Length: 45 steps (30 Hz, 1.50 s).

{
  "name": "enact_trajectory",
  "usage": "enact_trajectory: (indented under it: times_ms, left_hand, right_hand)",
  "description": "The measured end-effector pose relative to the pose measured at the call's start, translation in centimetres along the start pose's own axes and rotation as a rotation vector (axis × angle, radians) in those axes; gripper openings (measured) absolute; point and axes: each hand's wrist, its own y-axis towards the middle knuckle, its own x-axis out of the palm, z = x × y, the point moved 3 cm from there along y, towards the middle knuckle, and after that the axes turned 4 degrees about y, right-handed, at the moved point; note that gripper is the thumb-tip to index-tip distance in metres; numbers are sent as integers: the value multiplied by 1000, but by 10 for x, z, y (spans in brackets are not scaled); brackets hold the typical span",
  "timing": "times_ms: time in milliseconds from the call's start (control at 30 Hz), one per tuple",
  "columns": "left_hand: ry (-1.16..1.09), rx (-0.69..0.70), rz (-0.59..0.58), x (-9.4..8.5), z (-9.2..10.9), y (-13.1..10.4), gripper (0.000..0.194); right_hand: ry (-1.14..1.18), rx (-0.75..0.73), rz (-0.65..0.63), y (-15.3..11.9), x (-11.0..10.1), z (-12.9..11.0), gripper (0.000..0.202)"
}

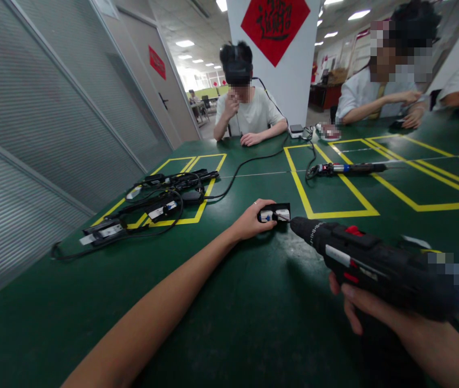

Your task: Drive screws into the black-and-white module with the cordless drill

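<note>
My left hand [255, 220] grips a small black box-like part [282, 208] with a white label, resting on the green tabletop. Its thumb and fingers close round the left end of the part. A black cordless drill [358, 258] with red switches lies across the right side of the view, and my right hand [369, 307] is wrapped round its handle. The drill's chuck points left, with its bit at the right end of the black part. I cannot tell whether the bit touches a screw there. Most of the drill's grip is hidden behind my fingers and in shadow.
Black cables and labelled adapters [164, 202] lie in a tangle at the left, within yellow tape. A dark tool-like rod [350, 168] with a cable lies further back. A person in a headset [249, 110] sits opposite; another person [383, 102] sits back right.
</note>
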Motion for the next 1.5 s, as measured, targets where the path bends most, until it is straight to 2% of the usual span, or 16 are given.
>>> enact_trajectory:
  times_ms: [200,567,1133,1333,1500]
  left_hand:
    - [-4,1,-9,0,-1,0,54]
    - [3,-2,-6,0,-1,0,54]
    - [-4,-7,-8,0,0,0,53]
    - [-3,5,-4,-1,0,0,54]
    - [-5,-10,-9,-1,2,0,53]
  right_hand:
    - [-29,55,40,-9,0,-16,20]
    - [30,-36,-37,4,-2,12,21]
    - [55,-19,-54,3,-1,15,21]
    - [19,-7,-7,-1,0,3,21]
    - [-26,78,15,-8,0,-9,23]
